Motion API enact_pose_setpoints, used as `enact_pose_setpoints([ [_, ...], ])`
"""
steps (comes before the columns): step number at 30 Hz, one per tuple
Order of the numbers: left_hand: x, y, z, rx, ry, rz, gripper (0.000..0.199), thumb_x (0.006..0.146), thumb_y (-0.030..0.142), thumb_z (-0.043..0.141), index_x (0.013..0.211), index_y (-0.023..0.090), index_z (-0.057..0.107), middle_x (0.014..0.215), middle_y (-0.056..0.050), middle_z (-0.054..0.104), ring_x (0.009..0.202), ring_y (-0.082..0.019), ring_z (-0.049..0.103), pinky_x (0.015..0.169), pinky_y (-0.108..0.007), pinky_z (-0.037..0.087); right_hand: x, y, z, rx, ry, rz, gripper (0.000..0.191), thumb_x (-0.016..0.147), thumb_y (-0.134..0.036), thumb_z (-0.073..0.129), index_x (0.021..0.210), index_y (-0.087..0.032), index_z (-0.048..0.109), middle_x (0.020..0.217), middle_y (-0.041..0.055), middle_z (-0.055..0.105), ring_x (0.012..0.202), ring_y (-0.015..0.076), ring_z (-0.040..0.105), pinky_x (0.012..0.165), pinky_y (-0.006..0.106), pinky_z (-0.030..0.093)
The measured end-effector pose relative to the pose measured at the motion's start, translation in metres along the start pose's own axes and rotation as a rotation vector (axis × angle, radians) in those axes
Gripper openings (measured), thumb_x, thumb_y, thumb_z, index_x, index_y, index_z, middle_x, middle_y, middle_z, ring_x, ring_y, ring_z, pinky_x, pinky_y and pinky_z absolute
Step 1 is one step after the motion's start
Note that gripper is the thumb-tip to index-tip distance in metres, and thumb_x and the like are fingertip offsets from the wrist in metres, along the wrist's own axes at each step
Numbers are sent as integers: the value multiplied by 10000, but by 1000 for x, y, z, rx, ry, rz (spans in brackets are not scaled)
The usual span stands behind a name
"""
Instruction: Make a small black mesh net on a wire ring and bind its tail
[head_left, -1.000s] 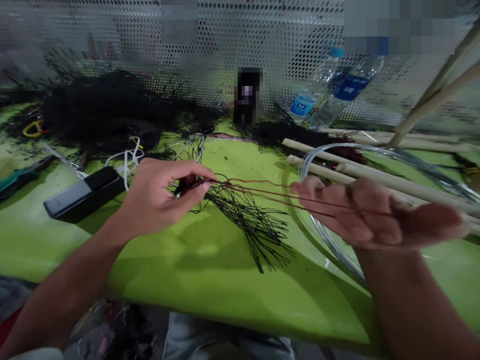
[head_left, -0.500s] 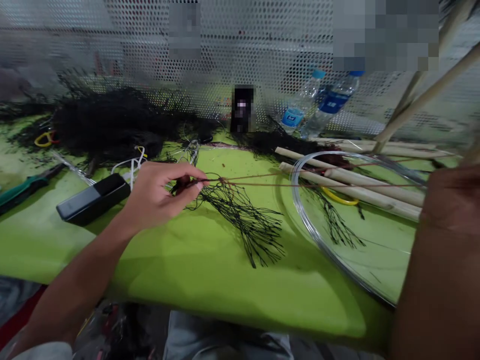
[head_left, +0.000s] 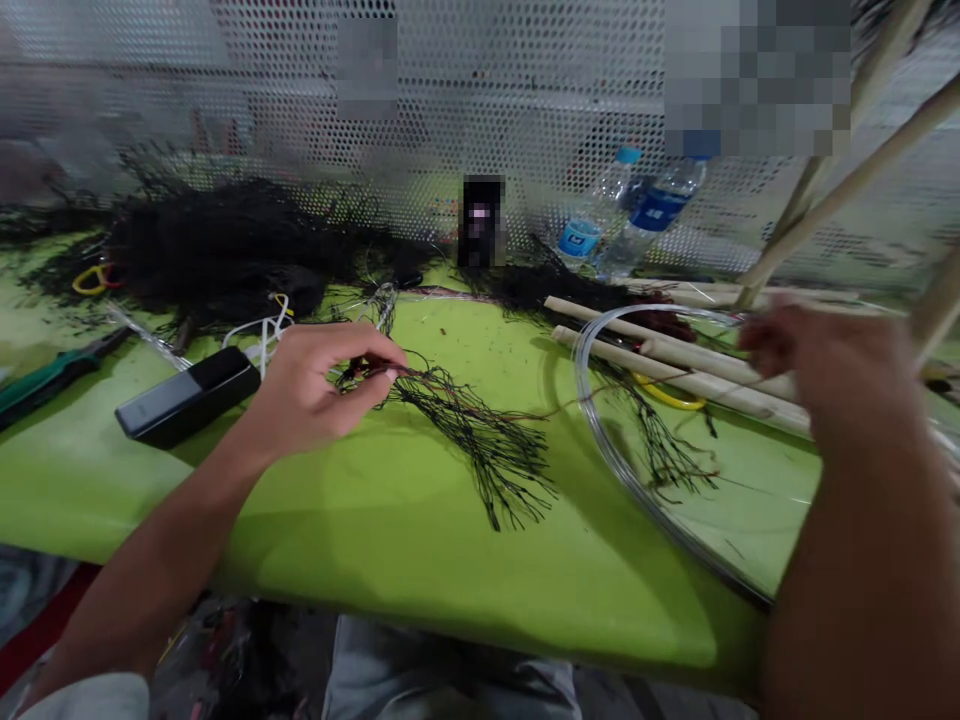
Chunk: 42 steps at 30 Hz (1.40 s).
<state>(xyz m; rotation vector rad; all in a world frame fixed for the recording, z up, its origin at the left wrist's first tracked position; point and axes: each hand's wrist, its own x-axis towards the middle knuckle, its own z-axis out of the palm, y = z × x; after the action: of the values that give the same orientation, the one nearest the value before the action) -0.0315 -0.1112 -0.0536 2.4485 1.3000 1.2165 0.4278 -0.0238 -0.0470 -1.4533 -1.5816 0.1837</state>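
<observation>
My left hand (head_left: 322, 390) is closed in a pinch on a bundle of black knotted strands (head_left: 480, 430), whose loose ends fan out to the right over the green tabletop. A thin reddish-brown thread (head_left: 559, 410) comes out along the bundle and runs slack to the right. Over the wooden sticks (head_left: 712, 375), my right hand (head_left: 825, 360) is raised and blurred. Its fingers look curled together, but what they hold, if anything, cannot be made out. Below it lies a coil of clear tubing or wire (head_left: 600, 430), with more black strands (head_left: 667, 450) inside the loop.
Green-handled pliers (head_left: 60, 380) and a dark power bank (head_left: 187, 400) lie at the left. A black heap of strands (head_left: 217, 240) sits behind them. Two water bottles (head_left: 581, 225) stand against the perforated metal panel (head_left: 525, 110). Upright sticks (head_left: 847, 180) lean at the right.
My right hand has moved left from the far right edge. The brown thread, stretched tight in two lines before, now hangs slack. My left hand keeps its pinch in nearly the same place.
</observation>
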Motion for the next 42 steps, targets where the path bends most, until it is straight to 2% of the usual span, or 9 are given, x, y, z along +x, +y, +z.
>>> enact_pose_setpoints([
  [2,0,1,1,11,-14,13,92,948,203,667,931,210,757,841,22,791,741,-122,725,701,-237,528,-3,-7,41,-227,49,-19,281,799,-425,883,689,-191,774,751,120,723,918,308,683,888,532,429],
  [4,0,2,2,8,-22,29,90,948,185,660,938,206,748,837,19,777,739,-119,715,687,-238,516,-20,-31,76,-436,132,-191,232,742,-359,906,833,-165,817,917,174,780,968,348,682,898,545,429],
  [6,1,3,1,11,-33,47,94,945,170,653,938,200,741,851,7,756,750,-123,700,692,-249,507,-51,-66,101,-258,-40,-526,193,956,-287,667,991,-152,800,928,132,790,870,246,700,783,395,491],
  [9,2,7,0,47,-80,46,107,946,168,635,968,202,733,939,-18,738,827,-151,696,755,-280,520,-101,-114,121,-42,-307,-749,236,1009,-264,623,829,-194,759,713,2,740,620,129,633,622,282,447],
  [12,2,14,-1,79,-137,34,115,959,177,607,997,205,712,1000,-26,736,889,-169,703,803,-289,528,-128,-133,133,-88,-296,-728,253,999,-396,683,962,-171,792,768,9,767,668,145,667,593,296,410],
  [17,-3,23,3,129,-216,26,121,1010,235,553,985,202,667,954,-15,746,858,-166,716,771,-288,509,-125,-124,150,-141,-366,-648,289,1006,-404,693,1149,-177,799,886,20,803,770,176,706,620,313,395],
  [29,-10,28,7,347,-232,-6,274,1022,250,452,1139,267,698,787,24,774,671,-199,721,668,-353,476,-115,-123,142,346,-824,-694,177,1044,-184,544,895,-160,638,889,50,644,825,163,570,775,309,423],
  [34,-11,27,6,373,-218,41,329,970,189,443,1136,242,723,866,3,792,699,-203,724,676,-363,471,-117,-129,125,628,-841,-482,241,1059,-194,560,819,-185,539,664,-60,424,568,70,360,551,240,303],
  [42,-12,27,9,408,-215,140,272,1013,439,623,1223,320,748,830,25,804,652,-205,707,652,-371,466,-113,-130,103,791,-757,-223,259,1037,-271,649,795,-181,628,574,-74,423,464,45,280,446,251,206],
])
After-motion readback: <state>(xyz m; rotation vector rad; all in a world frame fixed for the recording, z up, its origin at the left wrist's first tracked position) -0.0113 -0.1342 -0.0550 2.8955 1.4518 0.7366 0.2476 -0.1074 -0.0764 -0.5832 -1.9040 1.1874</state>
